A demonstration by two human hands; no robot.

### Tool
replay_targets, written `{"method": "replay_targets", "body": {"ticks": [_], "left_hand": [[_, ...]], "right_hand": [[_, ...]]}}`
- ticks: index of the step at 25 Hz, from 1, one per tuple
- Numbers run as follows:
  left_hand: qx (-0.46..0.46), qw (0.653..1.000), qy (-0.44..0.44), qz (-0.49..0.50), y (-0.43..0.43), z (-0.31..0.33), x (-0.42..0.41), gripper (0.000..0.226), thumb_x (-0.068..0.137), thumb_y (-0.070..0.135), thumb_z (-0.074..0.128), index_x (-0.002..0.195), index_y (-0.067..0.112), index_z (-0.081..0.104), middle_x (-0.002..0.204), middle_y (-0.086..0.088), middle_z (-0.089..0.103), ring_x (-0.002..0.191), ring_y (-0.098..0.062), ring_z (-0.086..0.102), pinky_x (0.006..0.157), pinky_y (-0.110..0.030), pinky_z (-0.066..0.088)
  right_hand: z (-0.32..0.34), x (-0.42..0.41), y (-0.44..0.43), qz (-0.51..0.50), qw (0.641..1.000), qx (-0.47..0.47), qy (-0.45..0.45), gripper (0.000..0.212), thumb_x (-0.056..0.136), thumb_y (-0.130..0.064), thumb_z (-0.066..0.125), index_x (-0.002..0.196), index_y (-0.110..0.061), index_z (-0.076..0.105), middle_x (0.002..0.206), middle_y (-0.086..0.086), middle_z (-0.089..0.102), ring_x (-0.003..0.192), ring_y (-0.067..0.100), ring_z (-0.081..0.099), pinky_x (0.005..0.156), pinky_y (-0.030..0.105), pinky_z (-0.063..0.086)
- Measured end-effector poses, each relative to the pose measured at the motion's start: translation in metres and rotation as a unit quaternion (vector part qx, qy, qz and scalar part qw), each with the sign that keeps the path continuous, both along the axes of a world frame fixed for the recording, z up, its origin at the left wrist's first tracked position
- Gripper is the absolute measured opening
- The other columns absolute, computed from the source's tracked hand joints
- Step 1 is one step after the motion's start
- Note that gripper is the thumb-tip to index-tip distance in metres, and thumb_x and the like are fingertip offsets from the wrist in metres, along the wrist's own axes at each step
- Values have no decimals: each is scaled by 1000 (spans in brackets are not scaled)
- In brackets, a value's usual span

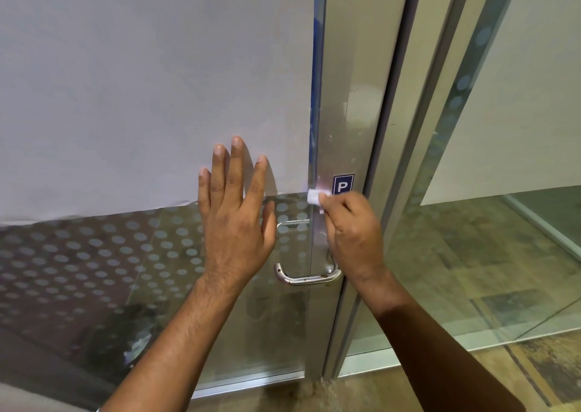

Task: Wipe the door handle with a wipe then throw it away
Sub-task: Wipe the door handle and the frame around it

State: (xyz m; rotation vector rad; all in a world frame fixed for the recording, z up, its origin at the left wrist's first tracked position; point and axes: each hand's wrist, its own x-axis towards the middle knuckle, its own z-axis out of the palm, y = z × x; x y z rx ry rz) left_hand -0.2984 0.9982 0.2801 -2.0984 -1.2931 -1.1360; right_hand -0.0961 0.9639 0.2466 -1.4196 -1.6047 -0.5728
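While the left hand (234, 219) lies flat and open on the glass door (125, 270), the right hand (352, 226) pinches the wipe (313, 197) against the metal stile (342, 128), above the horizontal handle (306, 278) just below its wrist.

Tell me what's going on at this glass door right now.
A person is cleaning the door. The left hand lies flat and open against the glass door, bracing it. The right hand pinches a small white wipe against the metal door frame, beside a blue P sticker and above the door handle. The handle itself isn't being touched.
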Motion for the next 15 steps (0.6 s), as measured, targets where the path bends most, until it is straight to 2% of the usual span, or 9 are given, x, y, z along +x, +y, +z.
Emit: {"method": "replay_targets", "body": {"ticks": [3, 5, 10, 13, 15], "left_hand": [[6, 1000, -3, -2, 2, -2, 0, 78, 96, 28, 63, 167, 14, 32, 177, -22, 16, 166, -41, 8, 133, -62, 12], [11, 1000, -7, -4, 3, -4, 1, 78, 96, 28, 63, 167, 14, 33, 177, -22, 16, 166, -41, 9, 133, -62, 12], [20, 1000, -8, -8, 6, -5, 0, 79, 96, 29, 65, 167, 15, 33, 177, -23, 17, 166, -41, 9, 133, -63, 13], [25, 1000, -5, -8, 8, -6, -1, 79, 97, 31, 64, 167, 15, 32, 177, -22, 16, 166, -40, 8, 133, -61, 12], [24, 1000, -5, -8, 8, -6, -1, 80, 96, 32, 64, 167, 16, 32, 178, -21, 16, 166, -40, 8, 134, -59, 10]], "right_hand": [[40, 7, 14, -6, 997, 71, -20, 15, 99, -2, 69, 111, -4, 77, 86, 9, 64, 79, 22, 57, 64, 28, 50], [41, 7, 17, -1, 996, 73, -42, 13, 99, -4, 69, 110, -4, 76, 85, 8, 63, 79, 20, 55, 65, 27, 48], [-21, 2, 0, 11, 997, -50, -51, 7, 95, -4, 75, 101, -5, 73, 82, 8, 59, 75, 24, 55, 57, 42, 55], [-39, 0, -8, 11, 992, -114, -60, 18, 84, -5, 86, 99, -7, 74, 81, 7, 61, 74, 25, 60, 62, 41, 62], [-30, 1, -9, 22, 992, -110, -57, 11, 88, -5, 81, 97, -7, 75, 79, 7, 61, 72, 26, 59, 59, 42, 59]]}}
